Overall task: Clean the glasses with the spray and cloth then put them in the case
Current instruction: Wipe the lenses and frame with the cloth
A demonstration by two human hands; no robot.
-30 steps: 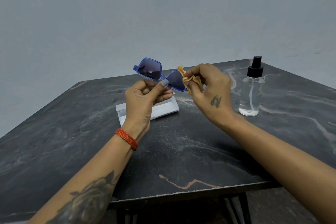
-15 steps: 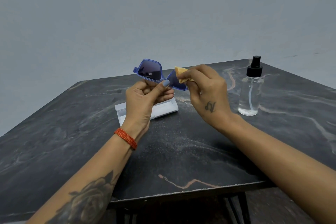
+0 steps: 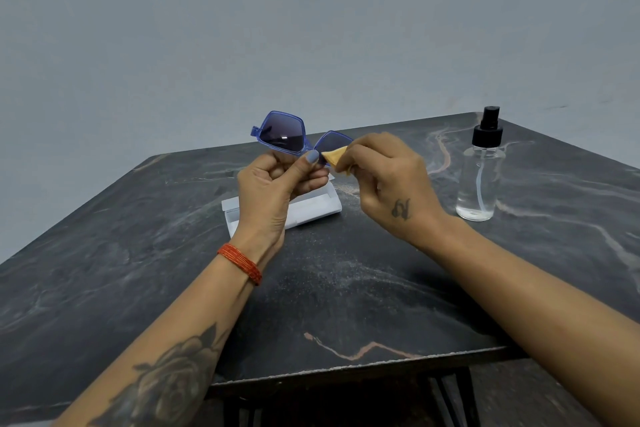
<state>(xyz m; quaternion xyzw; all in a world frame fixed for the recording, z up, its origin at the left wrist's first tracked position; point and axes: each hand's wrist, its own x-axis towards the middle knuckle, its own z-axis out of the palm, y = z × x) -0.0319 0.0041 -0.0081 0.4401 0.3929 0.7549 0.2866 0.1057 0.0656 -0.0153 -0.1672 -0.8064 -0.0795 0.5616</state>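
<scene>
Head view. Left hand (image 3: 273,187) raised above the table (image 3: 346,288), fingers curled, thumb and fingers pinching the blue-framed glasses (image 3: 294,139) near the bridge; the exact contact is hidden behind the thumb, and the temple arms cannot be made out. Left lens fully visible, dark tinted, with a small bright reflection. Right lens partly covered: right hand (image 3: 388,180) pinches a small tan cloth (image 3: 337,158) against its lower edge, fingers curled around the cloth so only a folded corner shows. White case (image 3: 311,210) lies open on the table directly beneath and behind the left hand, which blocks its middle; interior not readable. Spray bottle (image 3: 481,173) stands upright to the right of the right hand, apart from it, clear body, black pump top, liquid level hard to judge. Red bangles (image 3: 242,262) on left wrist. Both forearms cut off at the bottom frame edge.
</scene>
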